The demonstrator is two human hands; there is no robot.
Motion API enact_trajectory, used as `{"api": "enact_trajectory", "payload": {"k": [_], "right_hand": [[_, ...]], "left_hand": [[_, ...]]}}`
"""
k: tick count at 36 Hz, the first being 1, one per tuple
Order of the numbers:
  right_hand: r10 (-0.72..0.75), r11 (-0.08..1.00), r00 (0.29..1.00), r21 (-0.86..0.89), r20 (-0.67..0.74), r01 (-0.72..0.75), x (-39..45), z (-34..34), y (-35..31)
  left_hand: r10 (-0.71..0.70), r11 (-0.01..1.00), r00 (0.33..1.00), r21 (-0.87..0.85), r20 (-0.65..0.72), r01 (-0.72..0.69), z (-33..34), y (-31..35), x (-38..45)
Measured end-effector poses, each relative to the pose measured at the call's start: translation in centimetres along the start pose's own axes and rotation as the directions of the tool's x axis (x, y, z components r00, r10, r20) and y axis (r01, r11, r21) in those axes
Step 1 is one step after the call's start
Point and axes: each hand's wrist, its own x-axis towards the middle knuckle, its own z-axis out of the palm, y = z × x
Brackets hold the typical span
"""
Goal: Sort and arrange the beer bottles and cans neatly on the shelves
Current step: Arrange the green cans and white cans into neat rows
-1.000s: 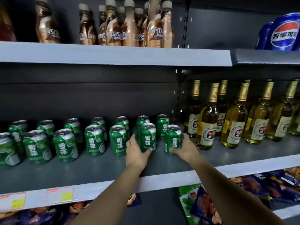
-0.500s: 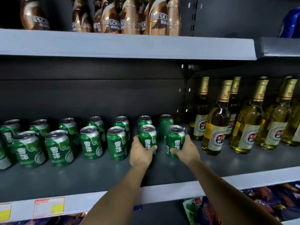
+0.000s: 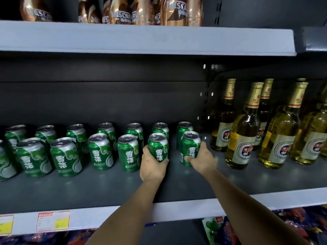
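Note:
Several green beer cans stand in two rows on the dark middle shelf. My left hand grips a green front-row can from below and the side. My right hand grips the rightmost front green can by its right side. Another can stands just behind that one. To the right, several tall beer bottles with gold foil necks stand upright on the same shelf.
The grey shelf above carries bronze coffee bottles. Price tags sit on the front lip of the middle shelf. Snack packets lie on the shelf below. A perforated upright divides cans from bottles.
Both hands have closed round the two front cans they were reaching for. The view has moved closer to the shelf and tilted down.

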Motion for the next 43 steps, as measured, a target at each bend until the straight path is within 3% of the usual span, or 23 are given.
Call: {"api": "enact_trajectory", "payload": {"k": [18,22,25,27,33,39,43], "right_hand": [[-0.035,0.999,0.998,0.011,0.048,0.034,-1.0,0.4,1.4],[-0.129,0.983,0.986,-0.147,-0.11,0.112,-2.5,0.2,1.4],[-0.266,0.947,0.912,-0.26,-0.311,0.188,-3.1,-0.6,0.5],[-0.32,0.936,0.868,-0.271,-0.38,0.226,-3.3,-0.9,-0.2],[-0.458,0.889,0.804,-0.222,-0.38,0.401,-4.8,0.0,-3.0],[-0.558,0.83,0.761,-0.209,-0.33,0.517,-6.1,1.7,-6.2],[-0.644,0.757,0.737,-0.309,-0.202,0.577,-6.1,2.5,-9.0]], "left_hand": [[0.006,0.999,1.0,0.054,-0.009,-0.006,0.4,0.8,-0.4],[0.026,0.999,0.999,0.04,0.04,-0.028,0.1,0.7,-0.8],[0.028,0.998,0.999,0.059,0.025,-0.03,-0.5,0.8,-1.8],[0.023,0.996,1.0,0.091,0.007,-0.023,-1.0,0.7,-2.7],[0.048,0.989,0.994,0.144,-0.093,-0.034,-4.1,-0.2,-4.6],[0.064,0.991,0.959,0.127,-0.277,-0.03,-8.7,-2.0,-4.0],[0.051,0.994,0.921,0.106,-0.387,-0.01,-11.6,-3.6,-2.7]]}}
